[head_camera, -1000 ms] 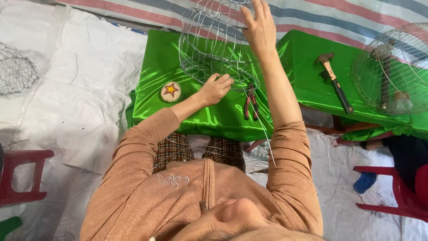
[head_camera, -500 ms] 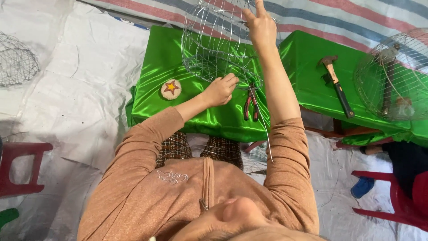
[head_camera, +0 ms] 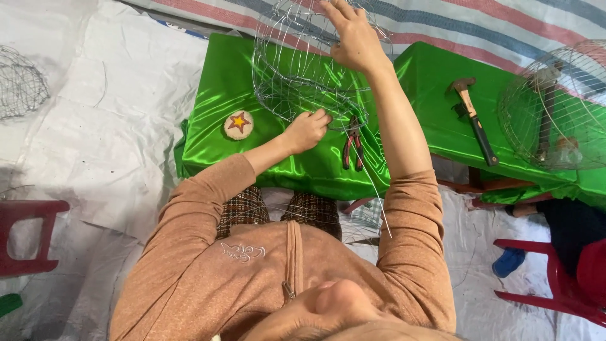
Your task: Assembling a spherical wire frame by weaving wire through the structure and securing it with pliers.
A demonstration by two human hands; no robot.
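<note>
Silvery thin wire makes up the round cage-like wire frame that stands on the shiny green satin cloth over a low table, straight ahead of the person in the head view. Both hands are on it: the left hand is curled narrow, its fingertips pinching wire at the frame's lower rim, while the right hand reaches higher with fingers spread around the upper wires. One long loose wire trails from the frame toward the right sleeve.

Counted on the cloth: one pair of red-handled pliers just beside the left hand, one wooden-handled hammer well apart to the right, and one small round tan badge with a red star lying flat left of the frame. Wire frames number three: the held one, a second dome-shaped wire frame at the right edge, a third wire mesh frame on the white sheet at far left.

Red plastic stools show twice, one at the left, one at the right
</note>
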